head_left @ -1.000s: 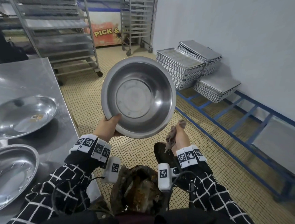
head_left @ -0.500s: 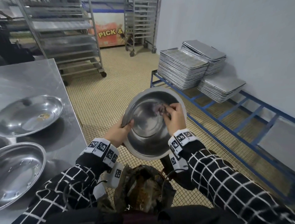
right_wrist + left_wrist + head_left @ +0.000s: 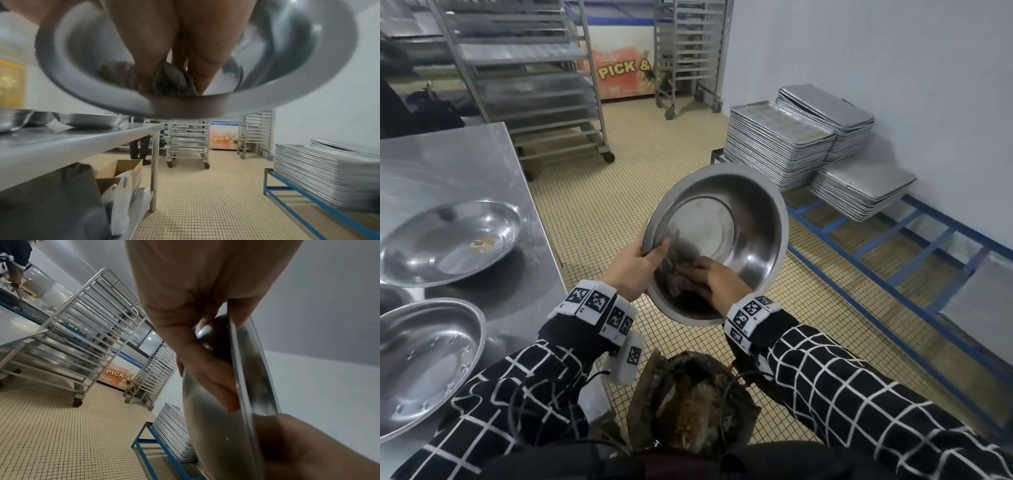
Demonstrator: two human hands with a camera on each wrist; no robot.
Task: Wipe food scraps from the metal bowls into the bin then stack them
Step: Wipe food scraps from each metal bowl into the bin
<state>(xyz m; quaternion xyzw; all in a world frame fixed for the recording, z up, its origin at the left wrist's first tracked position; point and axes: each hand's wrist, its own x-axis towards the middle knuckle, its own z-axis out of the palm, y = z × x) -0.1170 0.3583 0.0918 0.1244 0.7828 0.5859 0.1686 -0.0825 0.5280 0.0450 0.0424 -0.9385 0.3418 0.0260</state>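
Hands (image 3: pixel 635 265) on round steel bowl (image 3: pixel 743 219)

Steel grey, black check and cream tile

The bowl (image 3: pixel 726 219) in hand is plain silver-grey steel, the rag (image 3: pixel 172 82) inside it a dull grey-brown. Both sleeves (image 3: pixel 859 394) are black with a thin white grid, and the wristbands (image 3: pixel 599 306) white with black square codes. The bin (image 3: pixel 688 404) shows dark brown and rust. The floor (image 3: pixel 654 164) is small cream tiles with dark joints, the rack frame (image 3: pixel 893 274) bright blue, the wall (image 3: pixel 893 51) pale grey, and the far sign (image 3: pixel 619 73) orange with yellow lettering.
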